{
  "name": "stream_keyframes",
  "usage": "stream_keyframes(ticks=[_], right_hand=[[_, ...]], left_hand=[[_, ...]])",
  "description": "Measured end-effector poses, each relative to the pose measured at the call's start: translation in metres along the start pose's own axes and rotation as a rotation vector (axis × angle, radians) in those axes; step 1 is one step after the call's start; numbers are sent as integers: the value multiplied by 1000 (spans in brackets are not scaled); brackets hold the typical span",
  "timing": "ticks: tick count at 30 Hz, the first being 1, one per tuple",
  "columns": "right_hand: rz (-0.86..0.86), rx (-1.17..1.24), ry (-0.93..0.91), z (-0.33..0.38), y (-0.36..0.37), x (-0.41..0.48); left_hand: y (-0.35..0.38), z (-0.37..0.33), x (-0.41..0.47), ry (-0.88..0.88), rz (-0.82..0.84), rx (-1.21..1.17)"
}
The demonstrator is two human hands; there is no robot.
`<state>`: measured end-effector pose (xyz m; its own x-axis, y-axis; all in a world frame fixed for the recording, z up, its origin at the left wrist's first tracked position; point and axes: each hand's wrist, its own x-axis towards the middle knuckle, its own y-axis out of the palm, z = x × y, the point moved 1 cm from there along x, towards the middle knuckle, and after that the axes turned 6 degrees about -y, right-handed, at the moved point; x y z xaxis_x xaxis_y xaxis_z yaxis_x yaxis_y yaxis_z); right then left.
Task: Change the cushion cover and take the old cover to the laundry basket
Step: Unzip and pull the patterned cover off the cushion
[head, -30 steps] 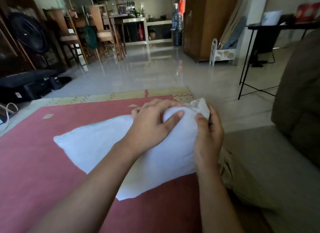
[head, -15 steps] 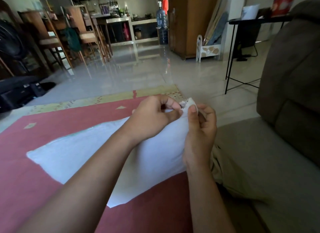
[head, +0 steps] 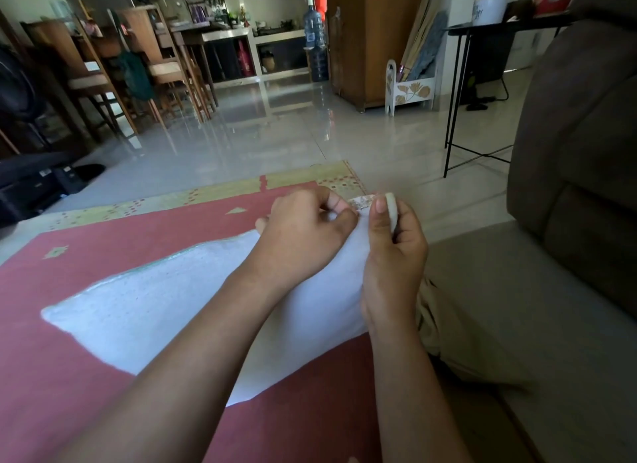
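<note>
— Where is the cushion (head: 172, 311) lying?

— It is stretching across in front of the person, white and long, one end pointing to the lower left and the other rising to the upper right. The red rug (head: 86, 376) is showing around it on three sides. Whether it is touching the rug cannot be told.

— And what are the hands doing?

— Both are working at the cushion's upper right corner. The left hand (head: 303, 228) is coming in over the white fabric with its fingers curled under, and its thumb and fingertips are pinching the cloth right at the corner. The right hand (head: 393, 252) is standing just beside it, thumb pointing up, and is pinching a fold of the same white cloth between thumb and fingers.

— Is anything showing between them?

— A short patterned strip (head: 362, 201) is peeking out at the corner's edge, between the two thumbs. What it is cannot be made out.

— What is sitting around the person?

— A brown sofa (head: 568, 152) is rising on the right, and a khaki trouser leg (head: 448, 324) is lying on its seat, just beside the cushion. A glossy tiled floor (head: 275, 131) is spreading out beyond the rug.
</note>
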<state>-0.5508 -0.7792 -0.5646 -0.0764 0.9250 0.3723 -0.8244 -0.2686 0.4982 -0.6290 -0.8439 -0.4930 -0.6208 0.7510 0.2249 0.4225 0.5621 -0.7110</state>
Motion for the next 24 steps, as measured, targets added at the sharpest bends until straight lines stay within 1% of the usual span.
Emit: stream_keyframes(ticks=[3,6,9,15,18,19,21,22,24], right_hand=[[7,16,-31,3,1,-1],[4,32,-46,6,3,-2],[-58,30,-42,5,4,-2],[-128,-63,-110,0,8,-3],[-211,-71,-101,-1,0,2],[-219,-80,-93,-2,-5,6],[-170,-89,-70,-2,-12,12],[-135,-82,-61,-3,-12,12],[-100,-73,-44,-4,-8,11]], left_hand=[[0,-4,-3,18,-38,52],[0,-3,-5,15,-81,-24],[-4,1,-5,-4,-127,-105],[-17,13,-15,3,-188,-87],[-27,30,-15,1,-281,-8],[-31,37,-13,-23,-259,-23],[-33,44,-13,-41,-131,-69],[-32,43,-14,-7,-93,-53],[-22,34,-16,76,-79,-6]])
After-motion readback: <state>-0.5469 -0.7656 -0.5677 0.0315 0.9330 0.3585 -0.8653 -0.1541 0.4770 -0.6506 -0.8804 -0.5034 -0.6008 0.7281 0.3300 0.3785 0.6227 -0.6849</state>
